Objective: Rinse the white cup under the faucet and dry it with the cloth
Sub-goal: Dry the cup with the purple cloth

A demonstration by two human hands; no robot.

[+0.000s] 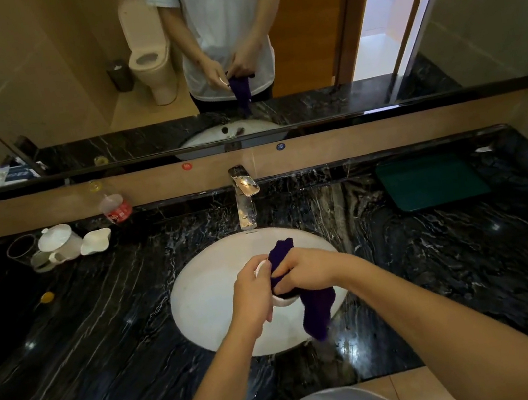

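Over the white sink basin (209, 298) my left hand (251, 293) grips a small white cup (281, 301), of which only bits of rim show between the fingers. My right hand (305, 271) presses a dark purple cloth (318, 310) into and around the cup. One end of the cloth sticks up above my hands and the other hangs down over the basin's front rim. The chrome faucet (244, 199) stands behind the basin, and no water runs from it.
On the black marble counter (89, 348) at the left stand a white teapot (57, 244), a white dish (96, 241), a glass (21, 248) and a plastic bottle (115, 206). A green tray (432, 180) lies at the right. A mirror spans the back wall.
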